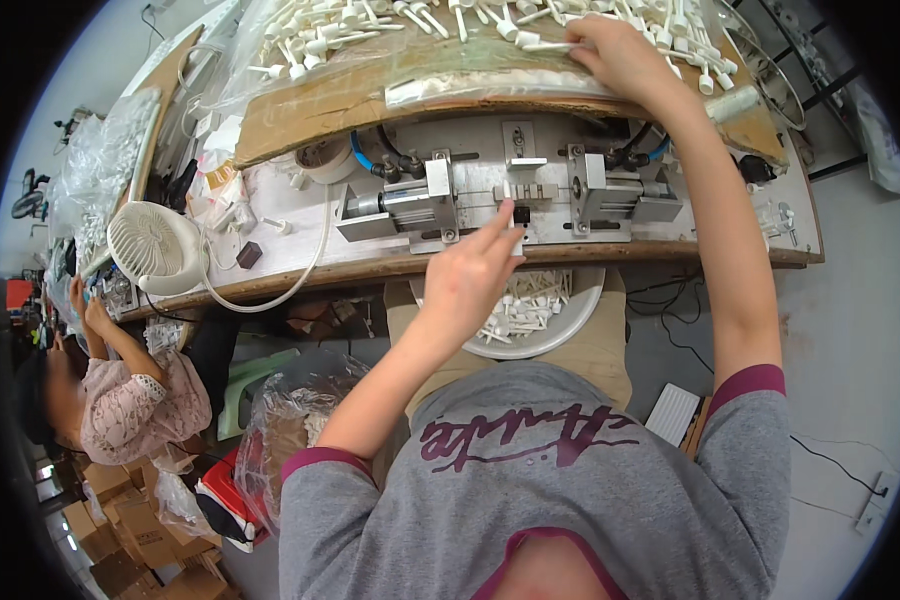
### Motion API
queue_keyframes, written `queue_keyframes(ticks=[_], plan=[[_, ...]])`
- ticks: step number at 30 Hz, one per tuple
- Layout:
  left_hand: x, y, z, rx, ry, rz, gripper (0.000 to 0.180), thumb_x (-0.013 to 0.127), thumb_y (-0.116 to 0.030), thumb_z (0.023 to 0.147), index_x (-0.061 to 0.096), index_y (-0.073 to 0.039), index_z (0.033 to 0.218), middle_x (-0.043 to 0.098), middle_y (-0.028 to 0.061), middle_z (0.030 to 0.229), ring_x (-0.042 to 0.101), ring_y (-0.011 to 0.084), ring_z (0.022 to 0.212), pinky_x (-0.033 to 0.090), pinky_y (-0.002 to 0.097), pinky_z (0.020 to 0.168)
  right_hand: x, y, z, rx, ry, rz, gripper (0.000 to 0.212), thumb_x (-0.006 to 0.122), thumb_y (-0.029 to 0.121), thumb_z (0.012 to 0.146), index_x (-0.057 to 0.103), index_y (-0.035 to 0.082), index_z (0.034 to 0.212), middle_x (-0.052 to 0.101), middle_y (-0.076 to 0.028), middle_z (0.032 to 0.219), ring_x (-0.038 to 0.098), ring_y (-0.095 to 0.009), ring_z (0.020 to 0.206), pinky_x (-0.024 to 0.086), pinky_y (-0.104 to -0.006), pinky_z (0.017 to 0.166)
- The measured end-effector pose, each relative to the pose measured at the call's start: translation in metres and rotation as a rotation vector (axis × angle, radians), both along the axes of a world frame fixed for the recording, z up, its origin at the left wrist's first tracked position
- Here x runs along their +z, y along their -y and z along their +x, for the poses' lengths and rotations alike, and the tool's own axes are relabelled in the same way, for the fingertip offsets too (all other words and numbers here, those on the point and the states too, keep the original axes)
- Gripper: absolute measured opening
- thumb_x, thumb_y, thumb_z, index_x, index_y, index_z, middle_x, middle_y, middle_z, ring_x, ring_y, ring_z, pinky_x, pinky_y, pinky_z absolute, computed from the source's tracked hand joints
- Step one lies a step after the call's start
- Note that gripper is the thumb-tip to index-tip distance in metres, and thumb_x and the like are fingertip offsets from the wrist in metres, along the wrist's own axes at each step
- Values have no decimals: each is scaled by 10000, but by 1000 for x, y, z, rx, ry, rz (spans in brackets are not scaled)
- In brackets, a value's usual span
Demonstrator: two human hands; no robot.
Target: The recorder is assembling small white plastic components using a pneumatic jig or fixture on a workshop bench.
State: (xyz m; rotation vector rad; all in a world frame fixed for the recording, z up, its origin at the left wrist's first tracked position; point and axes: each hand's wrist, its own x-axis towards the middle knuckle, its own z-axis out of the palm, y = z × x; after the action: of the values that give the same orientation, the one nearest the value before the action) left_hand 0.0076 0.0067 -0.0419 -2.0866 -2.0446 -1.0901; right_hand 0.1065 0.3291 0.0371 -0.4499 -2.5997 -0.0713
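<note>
My left hand [467, 285] is at the middle of a metal clamping fixture [530, 192], its index finger stretched forward and the other fingers bent. A small white stemmed plastic piece [507, 189] sticks out at its fingertips, which partly cover it; the fingers seem closed on it. Farther off to the right, my right hand [615, 58] pinches another white stemmed plastic piece [548, 46] at the edge of a loose pile of such pieces [320, 38]. Two metal cylinders, left [410, 203] and right [625, 190], face each other across the fixture.
The pile rests on a plastic-covered cardboard sheet [310, 115] above the bench [300, 235]. A white fan [155, 245] and a tape roll [325, 158] stand left. Below the bench edge, a white basin [580, 318] holds several white pieces. Another person [135, 405] sits left.
</note>
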Motion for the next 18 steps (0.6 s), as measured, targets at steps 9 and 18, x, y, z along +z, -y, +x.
queue_keyframes(ticks=[9,18], plan=[[-7,-19,-3,15,-261,-71,256,777,-186,765,725,-83,994,676,90,1252,624,238,518,511,311,544,12,52,6,-37,-275,-276,178,650,182,944,650,14,1003,697,-109,876,640,-205,723,494,-322,656],[58,-46,-24,35,49,110,301,783,-225,809,715,-113,1079,715,66,1136,680,239,664,548,326,629,15,143,52,-74,-724,-1261,161,799,93,824,667,30,892,662,2,759,526,-9,553,377,-166,479]])
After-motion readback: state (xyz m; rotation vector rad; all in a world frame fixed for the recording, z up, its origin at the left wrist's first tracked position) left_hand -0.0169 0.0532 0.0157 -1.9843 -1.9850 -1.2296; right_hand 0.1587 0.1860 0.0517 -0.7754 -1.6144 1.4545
